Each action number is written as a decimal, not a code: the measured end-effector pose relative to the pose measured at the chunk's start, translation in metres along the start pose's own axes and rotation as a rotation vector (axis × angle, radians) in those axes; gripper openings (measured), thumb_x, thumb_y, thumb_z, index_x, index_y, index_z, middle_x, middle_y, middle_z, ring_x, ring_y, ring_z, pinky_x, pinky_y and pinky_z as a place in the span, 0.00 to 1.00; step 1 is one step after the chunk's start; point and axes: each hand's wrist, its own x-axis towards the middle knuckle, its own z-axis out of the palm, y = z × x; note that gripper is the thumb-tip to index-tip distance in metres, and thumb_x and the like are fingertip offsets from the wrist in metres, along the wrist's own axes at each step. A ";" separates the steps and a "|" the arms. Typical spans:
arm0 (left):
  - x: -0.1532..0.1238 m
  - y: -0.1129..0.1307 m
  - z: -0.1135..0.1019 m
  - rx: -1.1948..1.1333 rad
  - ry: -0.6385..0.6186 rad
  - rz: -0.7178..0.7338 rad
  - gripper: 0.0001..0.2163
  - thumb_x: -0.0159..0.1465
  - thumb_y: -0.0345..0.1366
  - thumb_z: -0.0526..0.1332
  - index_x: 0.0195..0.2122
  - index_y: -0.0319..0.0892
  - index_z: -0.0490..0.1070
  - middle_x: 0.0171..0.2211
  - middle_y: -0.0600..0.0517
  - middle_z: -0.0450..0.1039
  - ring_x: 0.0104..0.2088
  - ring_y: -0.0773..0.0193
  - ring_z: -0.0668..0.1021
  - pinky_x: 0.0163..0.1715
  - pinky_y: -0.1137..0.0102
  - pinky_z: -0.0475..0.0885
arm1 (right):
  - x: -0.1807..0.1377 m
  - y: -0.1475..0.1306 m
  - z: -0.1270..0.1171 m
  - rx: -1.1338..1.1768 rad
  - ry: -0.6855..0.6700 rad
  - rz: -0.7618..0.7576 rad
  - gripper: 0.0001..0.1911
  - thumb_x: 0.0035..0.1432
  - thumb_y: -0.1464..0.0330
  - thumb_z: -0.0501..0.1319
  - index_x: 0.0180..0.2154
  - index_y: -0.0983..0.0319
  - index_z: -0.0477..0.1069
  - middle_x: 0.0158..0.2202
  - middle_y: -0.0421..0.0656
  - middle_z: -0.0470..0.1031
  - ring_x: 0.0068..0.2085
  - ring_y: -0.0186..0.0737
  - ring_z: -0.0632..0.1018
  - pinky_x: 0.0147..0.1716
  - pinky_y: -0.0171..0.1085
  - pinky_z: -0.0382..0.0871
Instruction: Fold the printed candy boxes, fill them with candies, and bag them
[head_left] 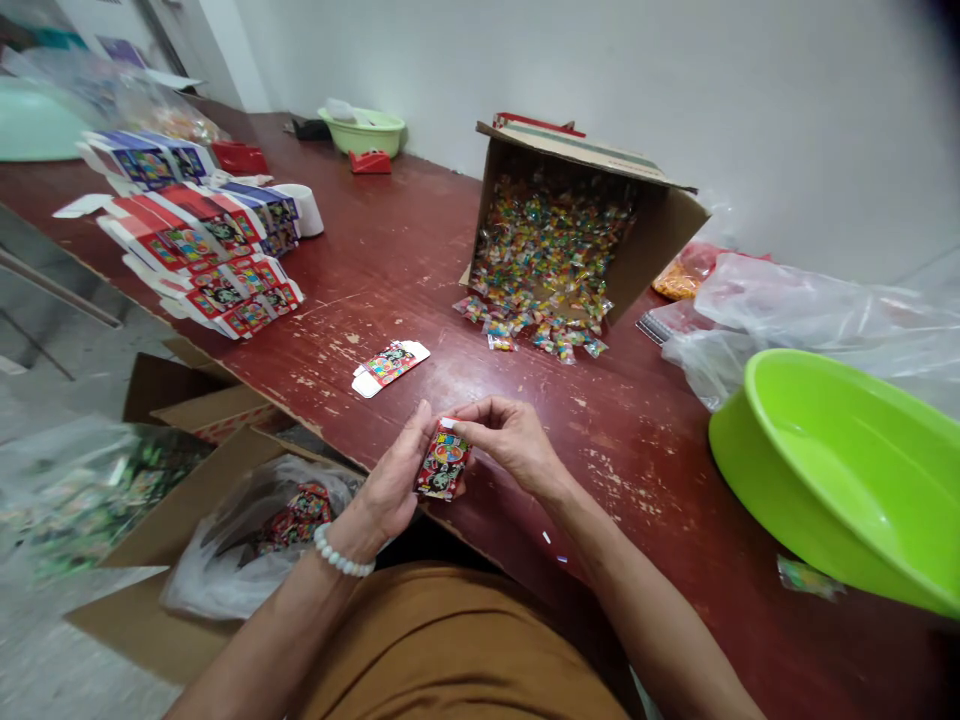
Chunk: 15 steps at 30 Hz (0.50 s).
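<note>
I count two bare hands, a left hand (390, 485) and a right hand (517, 440), with one small red printed cardboard box (444, 462) between them. On the table: one flat red-and-white printed carton (391, 366), one big brown cardboard box (660, 245), one bright lime-green plastic basin (776, 500), and clear-wrapped multicoloured sweets (555, 240) too many to number.

Item 1: garment (457, 645), qty 1; brn w/ mustard tint, plain, unpatterned fabric; soft, curved creases run across front, darker in folds.
Item 2: bracelet (343, 552), qty 1, at wrist end of L forearm (281, 610); single strand, rnd beads, whitish, approx. same size, close-set.
Item 3: R forearm (645, 590), bare, as is L; L hand (388, 490) & R hand (514, 440) likewise bare.
</note>
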 end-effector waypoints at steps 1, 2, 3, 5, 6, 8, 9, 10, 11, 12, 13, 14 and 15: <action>0.000 0.000 -0.001 0.007 0.017 0.005 0.27 0.71 0.53 0.50 0.57 0.38 0.71 0.29 0.46 0.80 0.21 0.63 0.78 0.20 0.70 0.75 | 0.001 -0.001 0.001 0.016 0.004 0.005 0.12 0.45 0.62 0.73 0.29 0.63 0.78 0.32 0.45 0.83 0.27 0.36 0.78 0.28 0.35 0.73; 0.001 0.000 -0.002 0.014 0.037 0.008 0.27 0.71 0.53 0.50 0.57 0.37 0.72 0.28 0.46 0.80 0.21 0.63 0.77 0.20 0.71 0.75 | 0.002 -0.001 0.001 0.029 0.005 0.004 0.12 0.44 0.62 0.73 0.28 0.63 0.78 0.32 0.45 0.83 0.28 0.36 0.78 0.29 0.35 0.73; 0.002 -0.001 -0.004 0.021 0.054 0.007 0.26 0.70 0.53 0.51 0.56 0.37 0.72 0.27 0.46 0.80 0.21 0.63 0.77 0.19 0.71 0.75 | 0.002 -0.002 0.002 0.037 0.005 -0.003 0.11 0.44 0.62 0.73 0.27 0.63 0.78 0.32 0.45 0.83 0.29 0.36 0.78 0.30 0.36 0.73; 0.003 -0.004 -0.008 0.034 0.074 0.004 0.26 0.69 0.53 0.54 0.56 0.37 0.73 0.27 0.46 0.80 0.22 0.63 0.78 0.19 0.72 0.74 | 0.002 -0.001 0.003 0.041 0.001 -0.027 0.11 0.45 0.62 0.73 0.26 0.62 0.77 0.34 0.45 0.83 0.30 0.38 0.79 0.30 0.36 0.74; 0.004 -0.005 -0.010 0.038 0.076 0.004 0.25 0.69 0.53 0.55 0.56 0.38 0.73 0.29 0.46 0.80 0.22 0.63 0.78 0.18 0.73 0.74 | 0.001 -0.001 0.003 0.041 -0.001 -0.039 0.11 0.46 0.62 0.73 0.25 0.62 0.76 0.35 0.45 0.83 0.30 0.38 0.79 0.29 0.36 0.73; 0.005 -0.008 -0.014 0.046 0.067 0.004 0.25 0.68 0.53 0.57 0.57 0.40 0.73 0.32 0.46 0.81 0.23 0.63 0.78 0.18 0.72 0.74 | 0.000 0.000 0.004 0.036 -0.020 -0.045 0.12 0.47 0.61 0.72 0.25 0.62 0.74 0.37 0.45 0.82 0.29 0.37 0.78 0.27 0.36 0.73; 0.005 -0.009 -0.015 0.046 0.064 0.005 0.25 0.67 0.52 0.58 0.57 0.40 0.73 0.33 0.46 0.81 0.24 0.63 0.78 0.18 0.72 0.74 | -0.001 0.001 0.004 0.025 -0.041 -0.043 0.13 0.47 0.61 0.72 0.25 0.62 0.74 0.37 0.45 0.81 0.28 0.36 0.77 0.26 0.36 0.72; 0.005 -0.009 -0.016 0.041 0.063 0.006 0.25 0.66 0.52 0.59 0.57 0.41 0.73 0.34 0.46 0.81 0.24 0.63 0.78 0.18 0.72 0.74 | -0.002 0.001 0.004 0.008 -0.066 -0.045 0.13 0.48 0.60 0.72 0.25 0.62 0.74 0.38 0.45 0.81 0.27 0.35 0.76 0.25 0.35 0.72; 0.005 -0.008 -0.016 0.033 0.063 0.007 0.24 0.66 0.51 0.60 0.57 0.41 0.73 0.35 0.46 0.81 0.24 0.64 0.78 0.18 0.72 0.74 | -0.004 0.002 0.004 -0.019 -0.091 -0.059 0.13 0.50 0.60 0.71 0.26 0.61 0.74 0.39 0.44 0.81 0.27 0.34 0.76 0.25 0.35 0.71; 0.005 -0.007 -0.016 0.019 0.065 0.012 0.24 0.65 0.51 0.61 0.56 0.41 0.74 0.37 0.46 0.81 0.24 0.64 0.78 0.18 0.72 0.74 | -0.005 0.003 0.003 -0.060 -0.115 -0.095 0.12 0.53 0.59 0.69 0.27 0.61 0.75 0.40 0.44 0.80 0.27 0.34 0.76 0.26 0.35 0.71; 0.005 -0.006 -0.016 0.003 0.068 0.013 0.23 0.65 0.50 0.61 0.56 0.42 0.74 0.38 0.47 0.81 0.24 0.65 0.78 0.18 0.72 0.74 | -0.007 0.005 0.003 -0.114 -0.131 -0.153 0.10 0.55 0.60 0.67 0.29 0.60 0.75 0.42 0.44 0.80 0.30 0.34 0.77 0.29 0.36 0.72; 0.005 -0.005 -0.016 -0.012 0.077 0.016 0.22 0.64 0.49 0.62 0.55 0.42 0.75 0.39 0.47 0.81 0.23 0.65 0.78 0.18 0.72 0.73 | -0.008 0.007 0.003 -0.179 -0.134 -0.225 0.08 0.57 0.61 0.66 0.32 0.59 0.76 0.43 0.44 0.79 0.33 0.36 0.77 0.33 0.37 0.73; 0.006 -0.005 -0.015 -0.024 0.089 0.014 0.22 0.63 0.48 0.63 0.54 0.42 0.75 0.40 0.47 0.81 0.23 0.66 0.77 0.18 0.72 0.72 | -0.010 0.010 0.002 -0.252 -0.127 -0.299 0.06 0.59 0.63 0.65 0.34 0.58 0.76 0.43 0.43 0.79 0.37 0.38 0.78 0.37 0.38 0.73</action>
